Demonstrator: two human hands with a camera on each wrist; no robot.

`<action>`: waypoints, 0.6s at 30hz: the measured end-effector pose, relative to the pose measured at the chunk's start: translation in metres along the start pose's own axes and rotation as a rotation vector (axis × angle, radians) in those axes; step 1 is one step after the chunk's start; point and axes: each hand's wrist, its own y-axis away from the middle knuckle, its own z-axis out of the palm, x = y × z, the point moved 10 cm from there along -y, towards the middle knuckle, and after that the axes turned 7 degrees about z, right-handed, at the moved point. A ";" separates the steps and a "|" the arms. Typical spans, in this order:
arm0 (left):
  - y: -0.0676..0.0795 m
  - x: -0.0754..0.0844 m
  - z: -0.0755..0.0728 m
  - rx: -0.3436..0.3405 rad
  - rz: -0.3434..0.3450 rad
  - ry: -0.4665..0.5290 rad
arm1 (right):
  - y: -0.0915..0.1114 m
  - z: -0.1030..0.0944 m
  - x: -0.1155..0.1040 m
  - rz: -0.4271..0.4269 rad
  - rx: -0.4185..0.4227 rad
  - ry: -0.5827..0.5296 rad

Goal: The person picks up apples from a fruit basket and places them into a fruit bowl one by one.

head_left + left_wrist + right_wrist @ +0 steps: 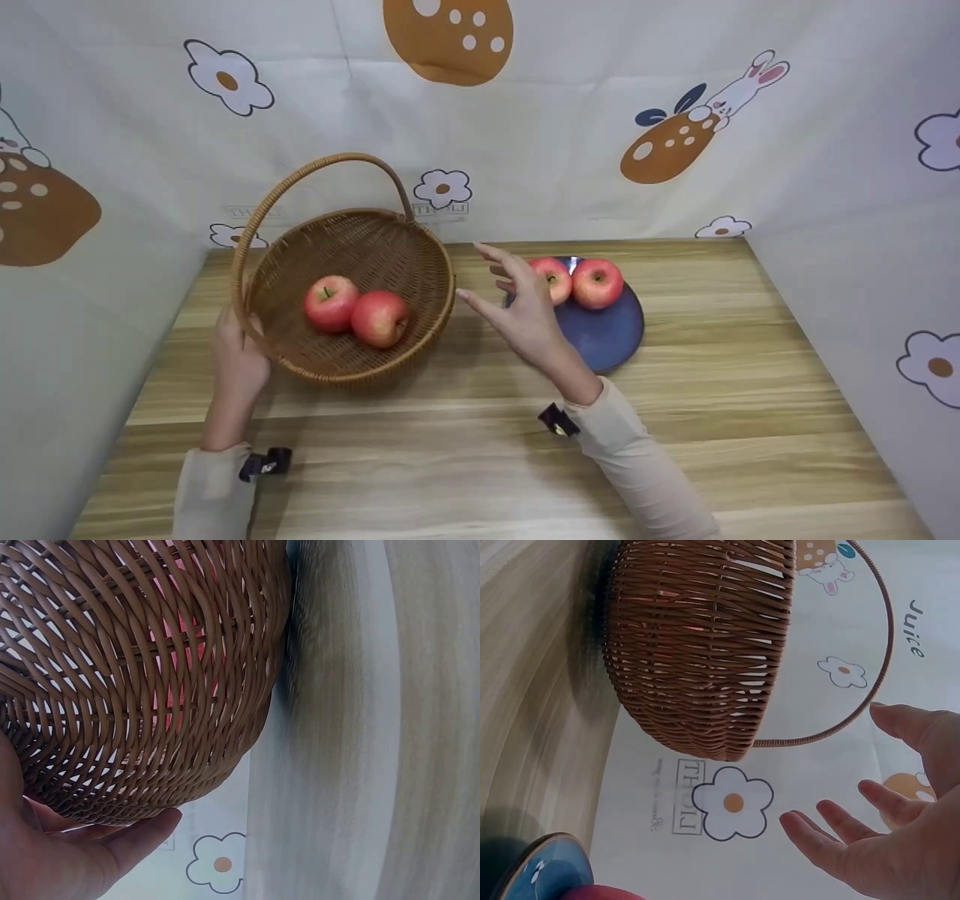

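Observation:
A brown wicker basket (349, 240) with a tall arched handle holds two red apples, one apple (331, 304) at the left and another apple (380, 319) touching it. My left hand (241, 356) grips the basket's left side near the foot of the handle, its fingers against the weave in the left wrist view. To the right of the basket, my right hand (525, 311) holds nothing, thumb and fingers spread toward the rim with a small gap. Behind that hand lies a blue plate (607, 341) bearing two more apples; the left one (553, 279) is partly hidden by the hand.
Everything stands on a wood-grain table (450, 450). A pale printed curtain (555, 150) with flowers and rabbits rises behind the table and along both sides. The basket sits close to the back curtain.

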 end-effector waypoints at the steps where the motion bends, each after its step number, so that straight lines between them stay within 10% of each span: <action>1: -0.001 0.002 -0.001 0.008 -0.001 -0.001 | 0.000 0.002 -0.001 -0.007 -0.003 0.005; 7: 0.008 -0.065 0.009 0.014 0.025 -0.056 | -0.003 0.012 -0.005 -0.018 -0.029 0.025; 9: 0.008 -0.065 0.009 0.013 0.018 -0.056 | -0.003 0.016 -0.007 -0.018 -0.043 0.023; 18: -0.004 0.048 -0.005 -0.028 -0.036 0.038 | -0.007 0.029 -0.010 -0.026 -0.092 0.020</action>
